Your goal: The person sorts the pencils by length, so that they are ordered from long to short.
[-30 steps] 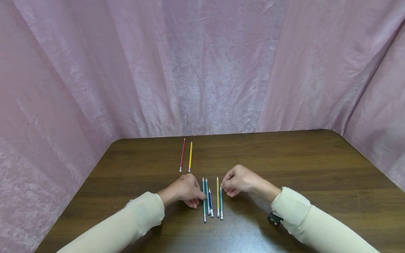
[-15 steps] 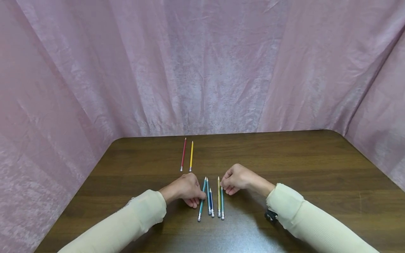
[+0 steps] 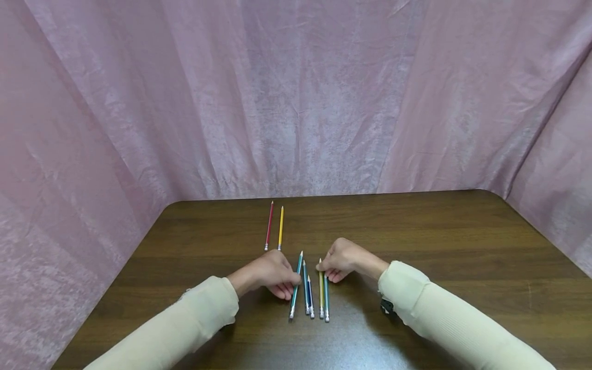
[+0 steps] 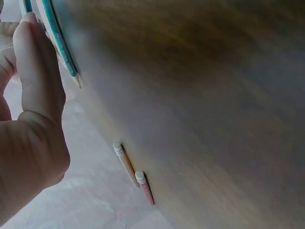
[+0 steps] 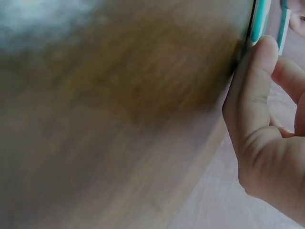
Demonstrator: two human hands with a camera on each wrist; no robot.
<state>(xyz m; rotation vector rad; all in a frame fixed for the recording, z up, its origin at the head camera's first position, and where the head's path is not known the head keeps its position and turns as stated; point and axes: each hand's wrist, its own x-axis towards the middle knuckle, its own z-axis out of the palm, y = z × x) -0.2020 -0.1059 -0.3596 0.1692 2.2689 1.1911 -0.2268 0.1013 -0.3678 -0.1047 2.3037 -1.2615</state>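
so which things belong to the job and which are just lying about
Likely the job:
teal pencil, pinched by the left hand
gold pencil, at the right hand
dark blue pencil and two other teal pencils, alongside

Seemingly just lying about:
red pencil and yellow pencil, untouched

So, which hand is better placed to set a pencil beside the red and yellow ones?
Probably the left hand: it pinches a teal pencil and lies nearer the red pencil and yellow pencil than the right hand.
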